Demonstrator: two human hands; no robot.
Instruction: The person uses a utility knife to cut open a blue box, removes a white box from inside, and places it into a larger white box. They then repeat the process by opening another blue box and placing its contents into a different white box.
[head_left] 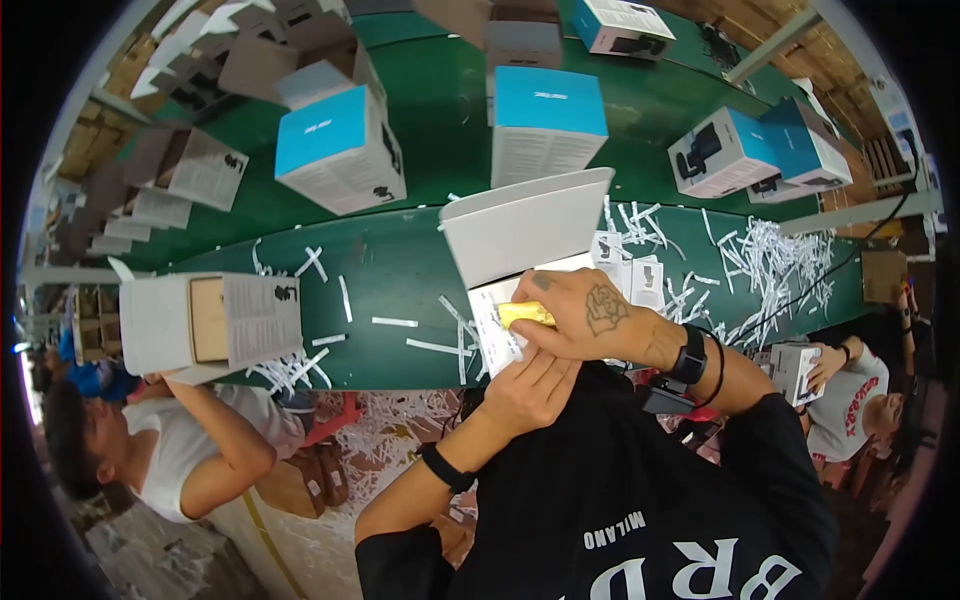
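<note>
A: What are the person's hands doing?

B: The right hand (585, 315) is curling its fingers (545, 335) around a small yellow pad (526, 314), closed on it, pressing it against the white box (520, 260). The pad is sitting right under the fingertips, on the box's front face.

A: And the left hand?

B: The left hand (530, 390) is lying just below the right one, fingers (548, 368) bent inward and touching the lower edge of the box. Can't tell if it is gripping anything; the fingertips are hidden under the right hand.

A: Box state?

B: Its flap is standing open, tilted away beyond the fingers. The box is resting on the near edge of the green bench (400, 265).

A: Surroundings?

B: White paper strips (395, 322) are lying scattered left of the fingers, and a thicker pile (770, 260) is lying to the right. Blue-topped boxes (340, 145) are standing well beyond the fingers. A co-worker on the left is holding another open box (210, 320); a second co-worker on the right is holding a small box (795, 368).
</note>
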